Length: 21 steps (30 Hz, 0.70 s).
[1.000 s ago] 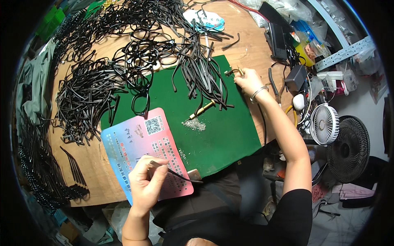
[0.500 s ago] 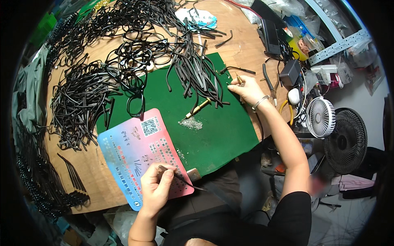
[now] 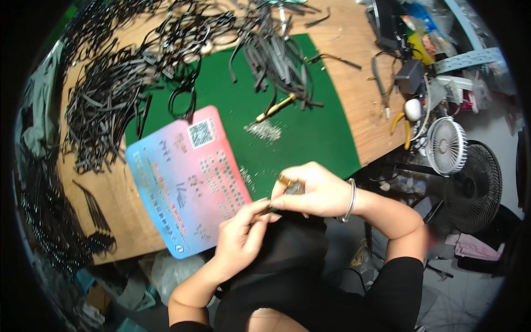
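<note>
A thin black strap piece (image 3: pixel 264 210) with a brass fitting (image 3: pixel 285 180) sits pinched between both hands at the table's near edge. The right hand (image 3: pixel 312 191) has come back from the strap pile (image 3: pixel 276 55) on the green mat (image 3: pixel 310 133) to meet the left hand (image 3: pixel 240 238) (each grip pressed on the piece), so assembly looks underway. A pink-and-blue card (image 3: pixel 185 177) lies just beside.

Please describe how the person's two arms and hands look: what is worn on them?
Both forearms are bare, with no gloves on the left hand or the right hand. A thin silver bangle circles the right wrist. Short black sleeves cover the upper arms. No watch shows, and I cannot make out any rings.
</note>
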### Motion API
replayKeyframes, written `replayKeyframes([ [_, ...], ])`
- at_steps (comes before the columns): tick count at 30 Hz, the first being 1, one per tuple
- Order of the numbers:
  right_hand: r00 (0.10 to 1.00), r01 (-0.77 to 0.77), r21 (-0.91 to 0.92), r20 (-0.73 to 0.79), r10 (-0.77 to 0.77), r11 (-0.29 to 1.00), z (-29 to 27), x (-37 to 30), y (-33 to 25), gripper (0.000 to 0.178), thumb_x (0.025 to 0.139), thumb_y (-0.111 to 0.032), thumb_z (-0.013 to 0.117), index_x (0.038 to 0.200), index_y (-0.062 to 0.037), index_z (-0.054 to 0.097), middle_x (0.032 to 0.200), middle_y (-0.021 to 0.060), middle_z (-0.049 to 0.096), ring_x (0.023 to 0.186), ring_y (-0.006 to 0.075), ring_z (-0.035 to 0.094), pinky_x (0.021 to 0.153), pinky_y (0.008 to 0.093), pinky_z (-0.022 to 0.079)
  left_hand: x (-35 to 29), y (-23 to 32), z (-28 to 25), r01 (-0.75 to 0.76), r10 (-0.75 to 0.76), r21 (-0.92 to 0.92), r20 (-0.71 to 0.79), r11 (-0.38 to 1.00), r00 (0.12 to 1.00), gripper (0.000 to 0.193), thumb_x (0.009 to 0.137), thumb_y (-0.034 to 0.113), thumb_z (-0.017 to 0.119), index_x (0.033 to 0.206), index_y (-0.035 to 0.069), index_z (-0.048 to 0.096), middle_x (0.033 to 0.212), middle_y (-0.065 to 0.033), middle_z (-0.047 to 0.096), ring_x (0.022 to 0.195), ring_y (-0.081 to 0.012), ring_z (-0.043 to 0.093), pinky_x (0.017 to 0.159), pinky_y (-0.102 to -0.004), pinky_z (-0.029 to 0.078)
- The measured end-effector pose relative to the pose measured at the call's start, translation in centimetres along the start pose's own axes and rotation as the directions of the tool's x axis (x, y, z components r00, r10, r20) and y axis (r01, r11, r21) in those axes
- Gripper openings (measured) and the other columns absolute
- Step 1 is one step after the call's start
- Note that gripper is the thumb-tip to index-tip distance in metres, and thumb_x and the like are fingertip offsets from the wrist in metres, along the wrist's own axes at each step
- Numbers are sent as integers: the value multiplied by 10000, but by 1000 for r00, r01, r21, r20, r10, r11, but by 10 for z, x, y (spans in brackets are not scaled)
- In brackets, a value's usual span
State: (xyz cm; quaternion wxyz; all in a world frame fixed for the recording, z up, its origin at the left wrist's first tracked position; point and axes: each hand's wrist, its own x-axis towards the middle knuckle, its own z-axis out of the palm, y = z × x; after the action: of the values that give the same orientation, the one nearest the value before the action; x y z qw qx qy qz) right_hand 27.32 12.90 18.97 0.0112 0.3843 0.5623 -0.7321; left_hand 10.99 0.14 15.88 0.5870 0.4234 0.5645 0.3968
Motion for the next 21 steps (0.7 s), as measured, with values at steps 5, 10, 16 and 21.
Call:
replayKeyframes([
  [5,994,-62,84,90,55,995,3,7,2,169,811,-146,667,845,-7,577,657,21,586,477,50,497,413,192,379,-5,-1,-2,-80,80,-10,1,997,997,247,903,-8,471,1142,-10,532,878,-87,666,662,-68,549,596,-204,459],
  [10,995,-65,128,85,54,990,1,11,0,176,800,-133,694,803,-13,566,619,2,543,474,53,493,425,189,383,-3,1,-4,-72,72,-21,-1,997,997,248,901,-7,478,1142,-10,538,882,-91,666,695,-78,560,639,-218,469],
  [16,994,-78,160,87,65,984,-3,13,4,166,796,-118,691,800,-12,563,619,9,539,471,59,489,428,194,388,0,0,-4,-64,64,15,11,998,998,266,888,-22,484,1143,-3,555,873,-89,673,670,-77,569,621,-217,480],
  [21,988,-126,178,111,107,976,-4,18,6,155,799,-107,685,807,-10,565,629,16,547,472,60,492,429,197,395,3,2,-7,-29,27,41,39,999,999,272,860,-54,498,1118,-10,569,918,-124,664,882,-182,667,758,-271,521],
])
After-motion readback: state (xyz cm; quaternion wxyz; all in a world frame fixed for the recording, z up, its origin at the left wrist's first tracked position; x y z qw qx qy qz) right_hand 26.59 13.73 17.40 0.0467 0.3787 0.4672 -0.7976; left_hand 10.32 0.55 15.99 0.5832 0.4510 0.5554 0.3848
